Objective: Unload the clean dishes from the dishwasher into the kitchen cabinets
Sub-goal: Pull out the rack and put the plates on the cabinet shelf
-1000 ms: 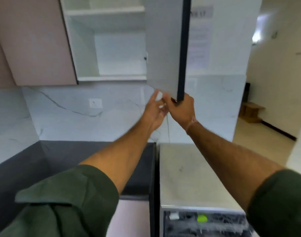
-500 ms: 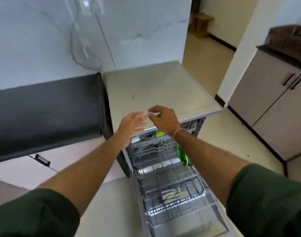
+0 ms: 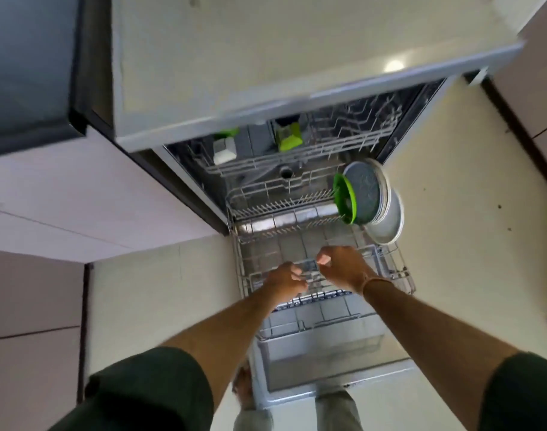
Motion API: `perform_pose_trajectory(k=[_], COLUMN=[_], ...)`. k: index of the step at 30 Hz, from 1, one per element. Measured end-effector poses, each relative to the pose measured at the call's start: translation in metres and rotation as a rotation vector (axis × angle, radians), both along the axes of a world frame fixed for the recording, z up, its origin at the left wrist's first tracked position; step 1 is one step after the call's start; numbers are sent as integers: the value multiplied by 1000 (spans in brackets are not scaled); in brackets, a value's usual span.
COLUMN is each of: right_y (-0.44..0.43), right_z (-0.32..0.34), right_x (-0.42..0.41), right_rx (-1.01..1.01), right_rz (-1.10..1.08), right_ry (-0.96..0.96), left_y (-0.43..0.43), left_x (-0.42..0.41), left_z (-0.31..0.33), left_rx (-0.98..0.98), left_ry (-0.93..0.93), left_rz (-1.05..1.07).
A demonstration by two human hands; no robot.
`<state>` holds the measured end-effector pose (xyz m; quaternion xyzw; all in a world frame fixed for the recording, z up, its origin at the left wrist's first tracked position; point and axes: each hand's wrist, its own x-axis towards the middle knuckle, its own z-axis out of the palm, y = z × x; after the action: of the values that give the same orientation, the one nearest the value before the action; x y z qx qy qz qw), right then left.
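While both hands hover curled over the lower rack (image 3: 397, 272), the grip is unclear. The left hand (image 3: 286, 279) and right hand (image 3: 343, 269) are knuckles-up with fingertips nearly meeting. Something small and blurred sits between them, and I can't tell what it is or whether either hand pinches it. Both hands are above the rack's front half.

Dishes stand on edge at the rack's rear right corner:
- green plate (image 3: 343, 194) innermost
- dark grey plate (image 3: 364, 194) against it
- pale plates (image 3: 389, 222) behind, the outermost overhanging the rack's right side

The upper rack (image 3: 328, 147) is behind and above the lower rack, partly under the dishwasher top (image 3: 266, 57). It holds a green piece (image 3: 289, 140) and a white piece (image 3: 224, 152), both too blurred to identify. The door (image 3: 328, 377) lies flat open under the rack's front edge. A dark counter (image 3: 26, 57) is far left of the rack.
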<state>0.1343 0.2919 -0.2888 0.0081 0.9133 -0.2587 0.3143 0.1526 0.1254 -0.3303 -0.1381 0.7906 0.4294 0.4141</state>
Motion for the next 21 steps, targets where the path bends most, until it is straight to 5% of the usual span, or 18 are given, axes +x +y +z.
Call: perform_pose_trajectory(k=[7,21], right_y=[21,12], right_z=[-135,-251], right_x=[19,25], right_rx=[66,231], right_rz=[123,325], right_ry=[-159,47], left_y=[30,34], left_x=[19,17], left_z=[-133,-206], left_rx=[-229,-448], left_ry=[68,504], left_rz=[-342,-654])
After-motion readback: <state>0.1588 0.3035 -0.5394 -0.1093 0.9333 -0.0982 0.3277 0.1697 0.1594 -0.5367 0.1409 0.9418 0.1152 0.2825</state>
